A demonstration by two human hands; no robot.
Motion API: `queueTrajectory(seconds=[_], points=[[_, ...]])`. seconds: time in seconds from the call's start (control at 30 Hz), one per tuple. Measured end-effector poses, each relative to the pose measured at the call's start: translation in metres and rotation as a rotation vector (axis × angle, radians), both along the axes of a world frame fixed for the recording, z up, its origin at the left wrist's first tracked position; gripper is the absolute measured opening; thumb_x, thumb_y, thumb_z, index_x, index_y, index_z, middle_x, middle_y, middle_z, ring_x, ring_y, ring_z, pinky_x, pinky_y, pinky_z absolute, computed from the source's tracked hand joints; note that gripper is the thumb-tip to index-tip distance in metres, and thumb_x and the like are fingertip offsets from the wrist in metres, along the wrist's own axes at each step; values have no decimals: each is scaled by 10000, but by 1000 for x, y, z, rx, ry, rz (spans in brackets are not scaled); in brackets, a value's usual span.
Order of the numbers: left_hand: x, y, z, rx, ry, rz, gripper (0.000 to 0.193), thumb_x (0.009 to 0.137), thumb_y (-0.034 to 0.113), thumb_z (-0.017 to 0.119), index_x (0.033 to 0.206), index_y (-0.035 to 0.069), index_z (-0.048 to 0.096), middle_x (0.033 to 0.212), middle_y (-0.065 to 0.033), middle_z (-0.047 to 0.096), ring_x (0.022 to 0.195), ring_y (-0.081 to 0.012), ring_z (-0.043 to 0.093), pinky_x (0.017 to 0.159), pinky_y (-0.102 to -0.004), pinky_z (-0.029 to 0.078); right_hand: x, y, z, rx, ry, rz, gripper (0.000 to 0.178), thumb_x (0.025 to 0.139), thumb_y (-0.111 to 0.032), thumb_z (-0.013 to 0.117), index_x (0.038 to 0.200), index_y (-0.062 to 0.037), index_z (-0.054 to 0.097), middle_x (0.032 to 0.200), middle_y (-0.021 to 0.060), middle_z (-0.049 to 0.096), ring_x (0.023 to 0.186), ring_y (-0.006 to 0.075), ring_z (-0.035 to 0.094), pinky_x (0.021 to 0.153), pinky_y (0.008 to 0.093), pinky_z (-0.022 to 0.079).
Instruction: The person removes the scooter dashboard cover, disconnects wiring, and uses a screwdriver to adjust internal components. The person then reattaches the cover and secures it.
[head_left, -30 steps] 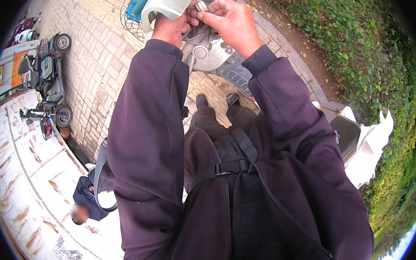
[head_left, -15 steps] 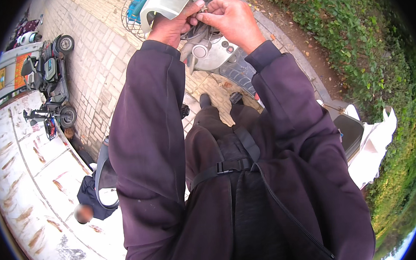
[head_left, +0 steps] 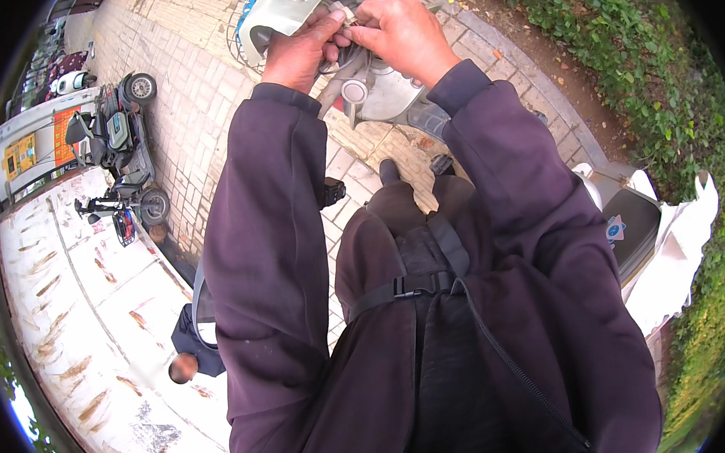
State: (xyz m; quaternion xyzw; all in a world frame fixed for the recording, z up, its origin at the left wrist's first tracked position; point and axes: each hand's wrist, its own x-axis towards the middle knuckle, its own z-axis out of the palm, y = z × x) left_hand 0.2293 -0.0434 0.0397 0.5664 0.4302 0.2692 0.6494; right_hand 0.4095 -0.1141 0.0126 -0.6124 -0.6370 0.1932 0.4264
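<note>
A small pale plug-like connector [head_left: 343,12] is between my two hands at the top of the view. My left hand [head_left: 302,52] has its thumb and fingers closed on it. The fingers of my right hand [head_left: 405,37] pinch together against its other side; what exactly they grip is hidden, perhaps thin wires. Both hands are over the opened front of a light-coloured scooter. Its pale cover [head_left: 291,5] curves above my left hand, tilted away from the body [head_left: 386,96]. Dark cables [head_left: 356,65] show just below my fingers.
Paving [head_left: 180,88] spreads around the scooter. A hedge [head_left: 617,53] with a kerb lines the right side. A dark box [head_left: 633,231] and a white bag [head_left: 678,261] stand at right. At left are a parked dark three-wheeler [head_left: 116,129] and a person [head_left: 195,345].
The view has shifted, so the surroundings sit farther right and lower. My hands stay together at the scooter's front, and the pale connector shows more clearly between them.
</note>
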Motion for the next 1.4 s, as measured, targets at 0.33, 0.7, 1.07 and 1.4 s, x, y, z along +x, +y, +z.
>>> queueTrajectory(seconds=[0.33, 0.7, 1.07, 1.4], points=[[2, -4, -4, -38, -86, 81, 224, 970, 164, 750, 1139, 29, 695, 978, -40, 718, 842, -120, 665, 718, -255, 540, -4, -6, -5, -36, 386, 32, 279, 861, -235, 762, 973, 20, 757, 777, 126, 740, 677, 152, 683, 656, 320, 546], [6, -5, -8, -13, -148, 86, 218, 935, 163, 779, 1080, 20, 700, 945, -56, 729, 808, -121, 689, 685, -239, 554, -14, -5, -9, -55, 382, -60, 288, 871, -244, 759, 998, 14, 761, 833, 127, 773, 726, 137, 714, 692, 306, 563], [7, -5, -6, -19, -150, 57, 184, 933, 150, 779, 1044, 28, 698, 921, -51, 717, 808, -124, 694, 692, -244, 567, -14, -5, -11, -75, 452, -55, 256, 869, -206, 750, 995, 16, 757, 817, 94, 764, 720, 111, 696, 666, 285, 558], [4, -3, -8, -30, -132, 46, 234, 949, 166, 775, 1111, 15, 701, 989, -63, 726, 876, -142, 697, 749, -274, 583, -11, -4, -10, -64, 451, -25, 255, 866, -203, 751, 979, 25, 752, 782, 80, 742, 699, 96, 665, 646, 280, 540]])
